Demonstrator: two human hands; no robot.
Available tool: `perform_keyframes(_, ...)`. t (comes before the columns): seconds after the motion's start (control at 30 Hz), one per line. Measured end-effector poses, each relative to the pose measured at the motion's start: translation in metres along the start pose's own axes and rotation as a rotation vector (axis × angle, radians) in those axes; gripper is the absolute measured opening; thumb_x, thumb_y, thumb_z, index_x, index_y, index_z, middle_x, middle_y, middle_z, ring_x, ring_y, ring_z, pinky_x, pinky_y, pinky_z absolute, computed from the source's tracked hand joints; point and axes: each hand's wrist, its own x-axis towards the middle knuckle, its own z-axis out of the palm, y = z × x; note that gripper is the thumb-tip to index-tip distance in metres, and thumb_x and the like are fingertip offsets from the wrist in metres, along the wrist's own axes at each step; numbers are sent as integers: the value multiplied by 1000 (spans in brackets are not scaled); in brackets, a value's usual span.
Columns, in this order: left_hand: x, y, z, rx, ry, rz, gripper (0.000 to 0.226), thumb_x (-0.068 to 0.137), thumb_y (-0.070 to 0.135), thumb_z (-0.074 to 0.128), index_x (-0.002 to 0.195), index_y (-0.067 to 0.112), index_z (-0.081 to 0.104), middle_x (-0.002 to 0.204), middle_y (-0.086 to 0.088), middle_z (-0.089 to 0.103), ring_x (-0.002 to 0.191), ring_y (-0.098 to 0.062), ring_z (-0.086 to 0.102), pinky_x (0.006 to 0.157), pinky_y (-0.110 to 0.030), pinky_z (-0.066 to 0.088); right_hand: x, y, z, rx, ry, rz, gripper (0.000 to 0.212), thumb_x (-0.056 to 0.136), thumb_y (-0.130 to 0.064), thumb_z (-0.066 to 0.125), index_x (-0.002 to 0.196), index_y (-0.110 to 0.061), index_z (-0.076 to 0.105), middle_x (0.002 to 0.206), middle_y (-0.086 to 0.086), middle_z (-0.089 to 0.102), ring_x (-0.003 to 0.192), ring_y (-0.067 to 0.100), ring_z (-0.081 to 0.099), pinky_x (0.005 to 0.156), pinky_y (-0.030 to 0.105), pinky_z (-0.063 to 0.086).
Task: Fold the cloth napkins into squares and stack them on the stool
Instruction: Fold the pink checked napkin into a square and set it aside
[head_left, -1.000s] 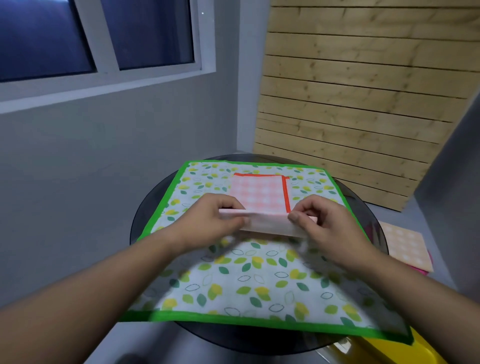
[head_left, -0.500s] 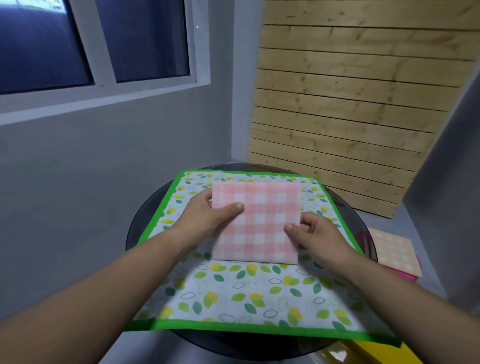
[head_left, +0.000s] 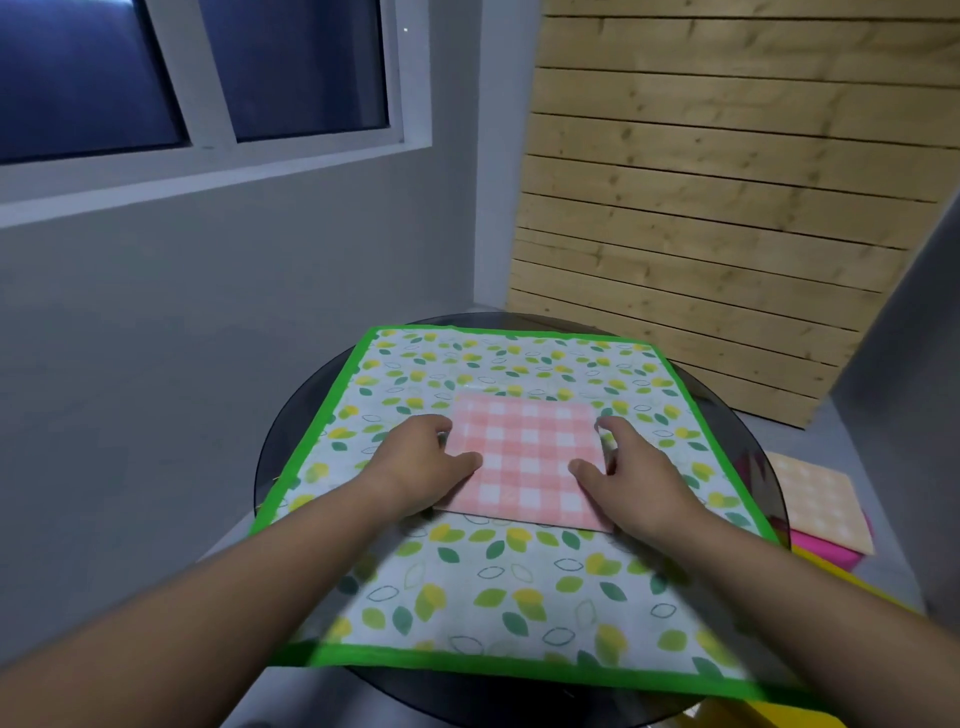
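Whereas half a second ago the pink checked napkin (head_left: 524, 457) was held up off the leaf-print cloth (head_left: 519, 587), it now lies flat on that cloth as a neat square, in the middle of the round glass tabletop (head_left: 737, 410). The left hand (head_left: 415, 457) holds its left edge and the right hand (head_left: 634, 467) its right edge, each with the thumb laid on top and the fingers curled at the side, though whether the fingertips reach beneath cannot be seen. Folding of this one looks finished, so what remains is probably to carry it to the pink stool (head_left: 826, 553) at the right, where a peach checked napkin (head_left: 815, 504) already lies folded.
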Motion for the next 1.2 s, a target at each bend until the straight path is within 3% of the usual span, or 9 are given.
perform_keyframes(0.1,1,2,4,67,4,5,35,85,43,70,90,9,64,85,-13,69,76,-28,68,69,-40,59,-1,-1,1,-93,-3,-11,54,91,-50,56,139,-28,46,114,2,67,104,25,63,91,39,50)
perform_keyframes(0.23,1,4,9,224,22,14,34,88,43,67,70,22,47,87,-3,58,70,-18,57,59,-30,44,-3,-4,1,-202,-11,-40,50,95,-50,50,139,-28,50,132,-5,61,121,21,55,108,42,37)
perform_keyframes(0.4,-1,0,19,377,-10,74,30,95,49,51,106,21,54,115,-1,42,96,-21,52,89,-40,51,-3,-5,2,-288,-12,-39,49,97,-49,45,140,-26,51,137,-4,59,127,21,51,111,43,30)
perform_keyframes(0.6,-1,2,16,468,-20,144,45,96,53,45,129,22,46,120,-2,43,109,-24,50,93,-41,49,-3,-6,4,-301,-19,-40,46,95,-50,47,133,-23,51,124,2,58,114,25,54,101,40,40)
perform_keyframes(0.67,-1,3,16,564,18,287,58,97,56,42,144,22,38,140,-8,41,131,-28,39,107,-40,38,-3,-4,5,-301,-19,-37,45,95,-50,46,131,-24,51,121,3,56,113,27,52,99,40,40)
perform_keyframes(0.73,-1,1,21,616,-59,424,69,100,58,34,157,21,22,165,-8,18,152,-25,12,123,-39,15,-3,-3,7,-319,-16,-40,45,95,-50,45,131,-24,51,122,4,53,116,27,49,100,40,39)
perform_keyframes(0.9,2,-11,37,637,-243,378,68,104,55,17,160,21,-2,166,-3,-17,152,-17,-20,125,-39,-7,-9,-5,11,-373,72,-115,46,96,-50,43,134,-25,49,143,6,34,134,27,30,108,40,26)
perform_keyframes(1.03,4,-12,39,696,-245,384,67,104,54,13,159,21,-5,166,-3,-19,152,-17,-22,125,-40,-9,-17,-12,25,-444,-94,-388,60,101,-50,26,156,-29,13,165,-3,-13,151,19,-16,120,40,-8)
perform_keyframes(1.2,4,-13,38,706,-251,384,68,103,56,13,159,22,-7,166,0,-18,151,-14,-22,124,-39,-10,-13,-3,25,-546,-301,-327,66,102,-50,10,157,-17,-8,163,-1,-20,148,14,-24,121,41,-15)
